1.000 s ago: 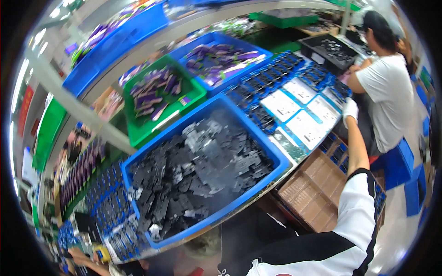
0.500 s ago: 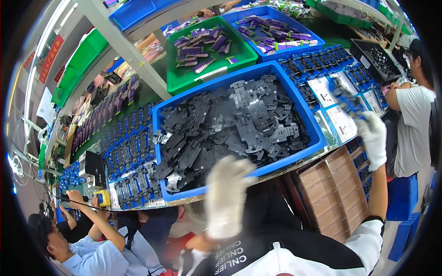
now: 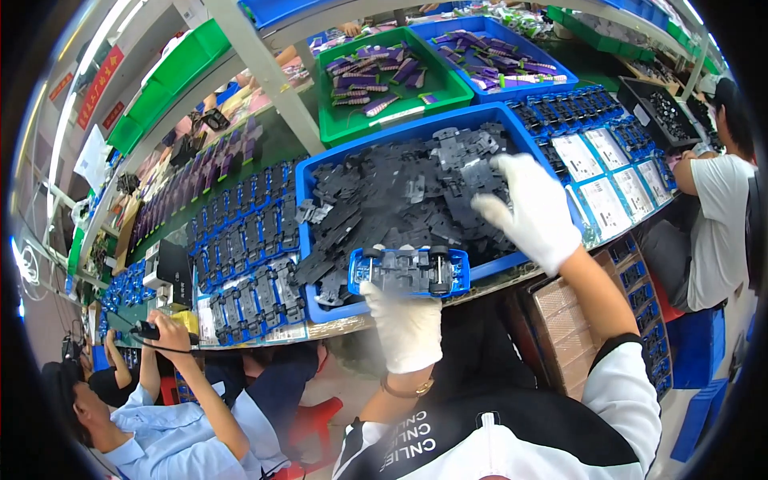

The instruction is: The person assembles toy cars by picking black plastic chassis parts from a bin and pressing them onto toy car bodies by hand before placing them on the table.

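Note:
My gloved left hand [image 3: 404, 330] grips a blue toy car body [image 3: 459, 274], held level over the near edge of the big blue bin [image 3: 512, 258]. Its underside faces up, showing axles with wheels and a dark plate between them. The fingers under the body are hidden. Over the right part of the bin, my gloved right hand [image 3: 534, 210] has its thumb and fingers spread, with nothing in it. Below and beside it lies a heap of black plastic chassis plates [image 3: 384, 192] that fills the bin. Whether its fingertips touch the plates I cannot tell.
Rows of blue car bodies [image 3: 240, 220] stand left of the bin, more [image 3: 568, 108] at the right by printed sheets [image 3: 604, 200]. Behind are a green tray [image 3: 440, 104] and a blue tray [image 3: 552, 84] of purple parts. Co-workers sit at left [image 3: 176, 432] and right [image 3: 716, 232].
My right hand has swung left from the sheets to above the bin and no longer holds a blue car body. One is now in my left hand.

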`<state>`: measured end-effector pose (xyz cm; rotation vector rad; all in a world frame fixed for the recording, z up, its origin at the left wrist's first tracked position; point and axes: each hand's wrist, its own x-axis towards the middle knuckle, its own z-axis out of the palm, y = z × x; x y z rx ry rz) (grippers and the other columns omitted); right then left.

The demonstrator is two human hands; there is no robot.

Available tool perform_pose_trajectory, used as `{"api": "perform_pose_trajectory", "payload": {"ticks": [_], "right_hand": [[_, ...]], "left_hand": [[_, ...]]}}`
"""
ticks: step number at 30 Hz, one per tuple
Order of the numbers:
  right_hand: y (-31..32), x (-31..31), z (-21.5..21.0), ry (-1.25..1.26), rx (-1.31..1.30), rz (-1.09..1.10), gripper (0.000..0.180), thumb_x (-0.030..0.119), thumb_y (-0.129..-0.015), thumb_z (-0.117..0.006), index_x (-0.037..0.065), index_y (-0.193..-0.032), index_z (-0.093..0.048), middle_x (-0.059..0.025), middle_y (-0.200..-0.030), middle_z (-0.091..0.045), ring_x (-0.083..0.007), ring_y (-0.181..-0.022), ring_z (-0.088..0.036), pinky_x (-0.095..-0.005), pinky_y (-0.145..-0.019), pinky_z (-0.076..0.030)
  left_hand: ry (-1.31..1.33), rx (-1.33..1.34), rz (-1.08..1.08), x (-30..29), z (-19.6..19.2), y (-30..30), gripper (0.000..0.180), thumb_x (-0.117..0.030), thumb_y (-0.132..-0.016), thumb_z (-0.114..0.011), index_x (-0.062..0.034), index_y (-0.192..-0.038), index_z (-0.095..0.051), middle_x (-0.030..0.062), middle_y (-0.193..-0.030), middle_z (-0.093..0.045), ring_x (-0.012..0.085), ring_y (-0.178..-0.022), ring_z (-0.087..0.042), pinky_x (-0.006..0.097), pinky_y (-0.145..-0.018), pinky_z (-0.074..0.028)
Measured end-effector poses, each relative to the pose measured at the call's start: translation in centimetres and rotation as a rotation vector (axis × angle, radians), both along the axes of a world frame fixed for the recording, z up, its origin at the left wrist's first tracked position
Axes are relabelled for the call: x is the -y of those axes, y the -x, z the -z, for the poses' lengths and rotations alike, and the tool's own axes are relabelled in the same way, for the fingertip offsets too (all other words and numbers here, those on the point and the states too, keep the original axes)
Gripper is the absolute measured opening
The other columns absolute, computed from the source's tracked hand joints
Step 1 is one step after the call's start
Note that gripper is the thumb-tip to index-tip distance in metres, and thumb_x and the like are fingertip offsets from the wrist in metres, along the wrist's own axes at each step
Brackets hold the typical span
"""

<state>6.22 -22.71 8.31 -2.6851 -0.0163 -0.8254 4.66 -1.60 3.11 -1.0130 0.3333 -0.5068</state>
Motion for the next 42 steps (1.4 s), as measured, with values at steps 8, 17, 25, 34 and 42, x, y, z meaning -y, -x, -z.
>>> {"api": "perform_pose_trajectory", "payload": {"ticks": [8,17,25,34,42], "right_hand": [[-6.0,1.7,5.3,0.093,-0.112,0.063,0.027,0.027,-0.071,-0.077,0.011,-0.087,-0.062,-0.0091,-0.09,-0.059,-0.0295,-0.088,-0.06,-0.0412,-0.073,-0.048],[1.1,-2.7,-0.2,-0.305,-0.02,-0.259,0.039,0.005,-0.086,-0.056,0.003,-0.125,-0.055,-0.0206,-0.109,-0.063,-0.0378,-0.098,-0.061,-0.0388,-0.086,-0.049],[4.0,-10.0,-1.7,0.049,0.079,-0.406,0.06,0.019,-0.064,-0.078,0.014,-0.122,-0.062,-0.0112,-0.104,-0.063,-0.0299,-0.09,-0.062,-0.0404,-0.074,-0.048],[3.9,-11.3,0.8,0.155,0.131,-0.268,0.048,0.017,-0.069,-0.072,0.013,-0.115,-0.064,-0.0106,-0.109,-0.06,-0.027,-0.099,-0.059,-0.0404,-0.085,-0.048],[5.0,-7.6,1.9,-0.526,-0.015,-0.353,0.05,0.02,-0.081,-0.072,0.005,-0.126,-0.056,-0.0192,-0.119,-0.056,-0.0343,-0.109,-0.058,-0.0399,-0.095,-0.046]], "left_hand": [[-1.057,0.427,-0.128,-1.2,0.0,-0.1,0.078,-0.072,-0.083,-0.05,-0.008,-0.128,-0.053,0.0173,-0.125,-0.057,0.0361,-0.12,-0.049,0.055,-0.106,-0.034],[-1.183,0.33,-0.138,-1.4,0.9,-0.5,0.081,-0.073,-0.08,-0.052,-0.0083,-0.129,-0.05,0.0183,-0.123,-0.056,0.039,-0.12,-0.049,0.056,-0.104,-0.037],[-1.427,0.456,-0.194,0.5,1.1,0.2,0.086,-0.075,-0.081,-0.048,-0.0077,-0.136,-0.046,0.0085,-0.131,-0.054,0.0232,-0.121,-0.051,0.038,-0.105,-0.039],[-1.578,0.561,-0.161,0.4,0.7,1.0,0.056,-0.041,-0.097,-0.054,-0.0105,-0.141,-0.039,0.0082,-0.129,-0.053,0.02,-0.121,-0.05,0.036,-0.105,-0.04],[-1.383,0.487,-0.281,-0.3,-0.2,-0.6,0.041,-0.01,-0.095,-0.055,-0.0079,-0.134,-0.042,0.01,-0.117,-0.058,0.0257,-0.112,-0.056,0.044,-0.1,-0.047]]}}
